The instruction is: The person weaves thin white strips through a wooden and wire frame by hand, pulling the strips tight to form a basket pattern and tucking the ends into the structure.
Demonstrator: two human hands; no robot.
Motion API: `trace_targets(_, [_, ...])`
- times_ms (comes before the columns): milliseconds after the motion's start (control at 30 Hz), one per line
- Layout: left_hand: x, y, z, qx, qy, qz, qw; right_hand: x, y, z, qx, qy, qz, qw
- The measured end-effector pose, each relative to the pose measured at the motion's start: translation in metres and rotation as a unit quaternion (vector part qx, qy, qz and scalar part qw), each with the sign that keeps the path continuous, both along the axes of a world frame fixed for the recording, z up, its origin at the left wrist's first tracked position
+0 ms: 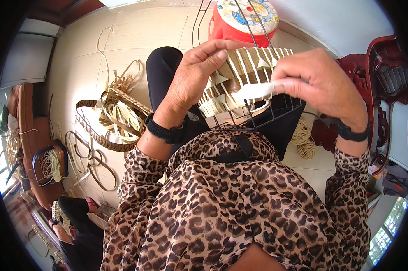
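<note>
A partly woven basket (229,84) sits on my lap, its black wire frame (258,121) showing bare along the near edge. Cream strips cross over wide brown bands on its side. My left hand (196,72) grips the basket's far left edge, thumb and forefinger closed on it; the other fingertips are partly hidden. Over the weave's right part, my right hand (310,79) pinches one end of a pale cream strip (254,91) between thumb and fingers. The strip is slightly blurred and stretches left across the basket.
A red stool (242,34) with a patterned round top stands beyond the basket. Brown and cream strips (118,117) lie heaped on the floor at left. A twine bundle (303,140) lies right, near a carved dark-red chair (373,86). Another person's leg (80,221) shows lower left.
</note>
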State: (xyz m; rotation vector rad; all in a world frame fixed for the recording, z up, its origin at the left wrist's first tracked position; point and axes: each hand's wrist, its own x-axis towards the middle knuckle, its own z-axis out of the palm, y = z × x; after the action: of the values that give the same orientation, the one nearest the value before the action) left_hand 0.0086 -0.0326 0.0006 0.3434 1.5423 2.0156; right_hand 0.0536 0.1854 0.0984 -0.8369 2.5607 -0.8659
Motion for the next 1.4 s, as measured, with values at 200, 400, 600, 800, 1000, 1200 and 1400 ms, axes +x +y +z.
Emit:
trace_targets(200, [0.010,-0.001,-0.003,0.084,-0.003,-0.017,0.996,-0.003,-0.028,0.002,-0.346,-0.336,-0.161,0.861])
trace_targets(400, [0.017,0.002,-0.008,0.120,-0.023,-0.005,0.992,-0.017,-0.023,-0.021,-0.466,-0.410,-0.081,0.780])
trace_targets(600, [0.018,0.004,-0.007,0.019,0.089,-0.024,0.996,-0.012,-0.020,-0.028,-0.447,-0.233,-0.076,0.860])
trace_targets(800, [0.013,0.006,-0.010,-0.055,0.262,-0.011,0.963,0.013,-0.008,-0.036,-0.517,-0.256,-0.051,0.815])
trace_targets(1000, [0.017,0.004,-0.002,-0.078,0.293,-0.007,0.953,0.038,-0.010,-0.056,-0.664,-0.217,-0.016,0.715])
trace_targets(1200, [0.022,0.002,0.012,-0.154,0.313,-0.008,0.937,0.058,-0.021,-0.047,-0.575,-0.159,-0.136,0.791])
trace_targets(1400, [0.017,0.002,0.023,-0.231,0.505,0.028,0.831,0.055,-0.024,-0.030,-0.379,-0.058,-0.054,0.922])
